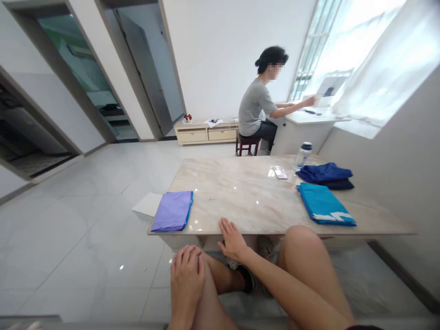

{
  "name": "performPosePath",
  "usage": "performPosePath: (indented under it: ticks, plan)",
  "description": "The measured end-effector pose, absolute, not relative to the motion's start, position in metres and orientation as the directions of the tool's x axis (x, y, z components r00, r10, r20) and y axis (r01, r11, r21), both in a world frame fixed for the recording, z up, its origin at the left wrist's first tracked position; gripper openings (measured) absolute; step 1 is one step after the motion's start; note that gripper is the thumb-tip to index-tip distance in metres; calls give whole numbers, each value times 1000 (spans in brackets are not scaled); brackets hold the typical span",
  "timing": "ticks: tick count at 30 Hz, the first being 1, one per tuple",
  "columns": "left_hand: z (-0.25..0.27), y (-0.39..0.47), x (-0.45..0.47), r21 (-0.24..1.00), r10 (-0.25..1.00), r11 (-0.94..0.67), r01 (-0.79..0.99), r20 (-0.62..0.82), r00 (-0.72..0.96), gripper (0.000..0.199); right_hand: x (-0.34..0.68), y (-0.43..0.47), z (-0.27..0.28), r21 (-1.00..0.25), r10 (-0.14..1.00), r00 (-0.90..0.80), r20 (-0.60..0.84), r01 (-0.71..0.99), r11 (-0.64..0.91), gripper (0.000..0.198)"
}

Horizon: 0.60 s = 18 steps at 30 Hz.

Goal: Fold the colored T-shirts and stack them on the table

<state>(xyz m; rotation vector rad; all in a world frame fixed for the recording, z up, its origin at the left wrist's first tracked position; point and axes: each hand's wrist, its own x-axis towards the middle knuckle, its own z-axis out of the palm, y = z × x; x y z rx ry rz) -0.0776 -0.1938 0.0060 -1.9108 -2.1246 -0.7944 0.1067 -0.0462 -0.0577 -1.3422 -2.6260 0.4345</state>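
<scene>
My left hand (188,269) rests over my left knee, its fingers laid along the skin and holding nothing. At the near edge of the marble-patterned table (233,192), my right hand (233,238) lies with its fingertips on the tabletop, fingers stretched out. A folded purple cloth (173,211) with a blue edge lies on the table's left end, apart from both hands. To the right sits a folded turquoise cloth (321,201) with white marks. Behind that is a crumpled dark blue cloth (325,173).
A clear bottle (302,156) with a blue and white cap stands near a phone (279,172). A person (256,105) sits on a stool (247,143) at a white desk (307,119) by the window. A low cabinet (195,133) lines the back wall.
</scene>
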Motion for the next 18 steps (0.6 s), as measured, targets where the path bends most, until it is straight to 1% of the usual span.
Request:
performPosePath:
  ticks: [2, 4, 5, 6, 7, 9, 10, 11, 12, 14, 15, 17, 18]
  plan:
    - [11, -192, -68, 216, 866, -7, 976, 490, -102, 35, 121, -62, -32, -317, 782, -620, -67, 756, 573, 91]
    - [19, -192, -55, 173, 864, -53, 984, 501, -42, 36, 139, -71, 3, -303, 777, -619, -117, 767, 565, 81]
    - [23, -192, -47, 158, 865, -69, 985, 501, -20, 37, 150, -75, 22, -297, 787, -609, -92, 772, 562, 72]
    - [27, -193, -39, 149, 866, -80, 986, 501, -6, 38, 164, -80, 39, -293, 805, -592, -28, 775, 560, 63]
    - [30, -194, -31, 143, 867, -87, 986, 499, 4, 40, 180, -88, 53, -291, 829, -556, 67, 784, 549, 58]
    - [32, -198, -13, 140, 868, -98, 985, 495, 16, 44, 219, -112, 68, -295, 869, -419, 264, 823, 486, 56]
    - [30, -200, -5, 146, 866, -104, 984, 499, 18, 47, 239, -129, 65, -308, 887, -317, 334, 853, 421, 59]
    - [25, -202, 3, 160, 861, -111, 981, 509, 15, 51, 258, -149, 57, -330, 905, -208, 372, 882, 338, 65]
    - [19, -205, 10, 183, 854, -113, 977, 521, 2, 55, 276, -170, 42, -355, 916, -119, 382, 896, 265, 72]
    - [2, -209, 21, 246, 842, -93, 965, 537, -56, 65, 301, -208, 2, -453, 933, 81, 350, 887, 93, 94]
    - [-8, -211, 25, 278, 841, -76, 958, 534, -88, 71, 308, -223, -19, -504, 936, 149, 318, 863, 34, 103]
    - [-27, -214, 32, 317, 848, -60, 947, 517, -119, 82, 315, -239, -54, -576, 933, 216, 288, 817, -12, 107]
    - [-34, -215, 35, 322, 855, -71, 944, 508, -109, 85, 315, -240, -64, -602, 933, 230, 277, 798, -18, 107]
